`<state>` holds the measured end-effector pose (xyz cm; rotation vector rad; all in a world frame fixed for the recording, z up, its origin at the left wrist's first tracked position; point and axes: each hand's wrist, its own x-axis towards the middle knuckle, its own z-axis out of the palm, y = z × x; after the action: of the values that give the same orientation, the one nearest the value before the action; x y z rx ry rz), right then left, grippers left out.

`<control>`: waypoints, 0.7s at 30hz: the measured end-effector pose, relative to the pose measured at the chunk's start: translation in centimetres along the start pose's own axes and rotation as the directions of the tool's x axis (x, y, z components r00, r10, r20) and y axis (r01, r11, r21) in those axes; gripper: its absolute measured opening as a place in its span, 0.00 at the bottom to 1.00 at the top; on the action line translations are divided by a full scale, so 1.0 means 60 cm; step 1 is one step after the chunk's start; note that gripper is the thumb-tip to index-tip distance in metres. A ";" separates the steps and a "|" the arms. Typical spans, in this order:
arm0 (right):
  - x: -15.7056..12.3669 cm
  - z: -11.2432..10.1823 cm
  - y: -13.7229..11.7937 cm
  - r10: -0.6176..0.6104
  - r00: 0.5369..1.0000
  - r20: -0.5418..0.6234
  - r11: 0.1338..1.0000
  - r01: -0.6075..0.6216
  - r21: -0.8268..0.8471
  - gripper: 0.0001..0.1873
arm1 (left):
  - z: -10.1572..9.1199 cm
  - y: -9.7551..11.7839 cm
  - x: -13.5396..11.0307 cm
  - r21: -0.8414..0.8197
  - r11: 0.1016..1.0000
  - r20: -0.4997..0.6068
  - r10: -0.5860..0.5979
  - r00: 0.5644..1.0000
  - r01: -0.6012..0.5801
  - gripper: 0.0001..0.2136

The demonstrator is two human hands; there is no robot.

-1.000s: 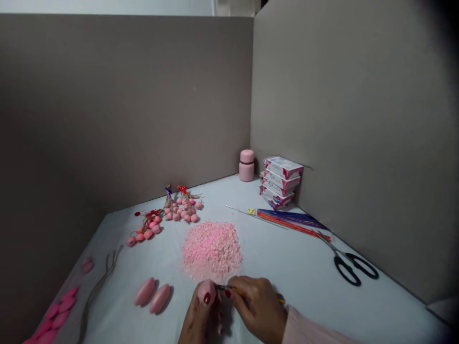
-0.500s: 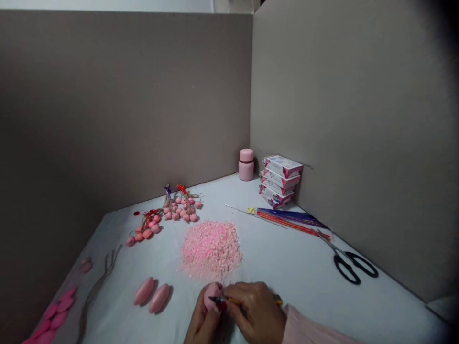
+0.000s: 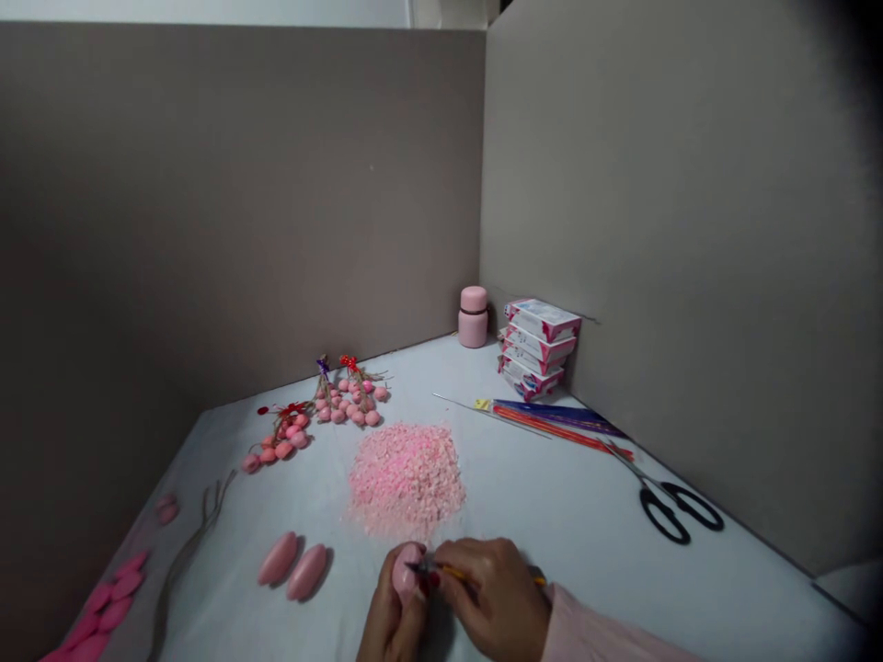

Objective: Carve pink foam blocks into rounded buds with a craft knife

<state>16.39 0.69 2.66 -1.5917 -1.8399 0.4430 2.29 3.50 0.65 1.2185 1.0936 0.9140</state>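
Observation:
My left hand is closed around a pink oval piece that looks like soap, its cut face turned up. My right hand grips a craft knife with a yellow-orange handle, whose dark blade meets the side of the piece. The right fingertips are close to the left thumb. Just beyond both hands lies a heap of pink shavings. To their left, two smooth pink oval pieces rest side by side on the white table.
Strings of pink beads lie at the back left, brown cords and bright pink pieces at the left. Black-handled scissors, red and blue strips, stacked boxes and a pink flask stand or lie right. Grey walls enclose the table.
The pink oval piece has turned slightly in my left hand, showing more of its face. The knife tip has shifted a little to the right.

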 end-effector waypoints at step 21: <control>0.001 0.009 -0.002 -0.034 0.999 0.006 0.992 0.034 -0.124 0.14 | -0.002 -0.020 0.014 -0.017 0.995 0.103 0.101 0.990 -0.100 0.16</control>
<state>15.96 0.81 2.36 -1.6394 -1.9273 0.3213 2.33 4.15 -0.66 1.3064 0.9500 0.9221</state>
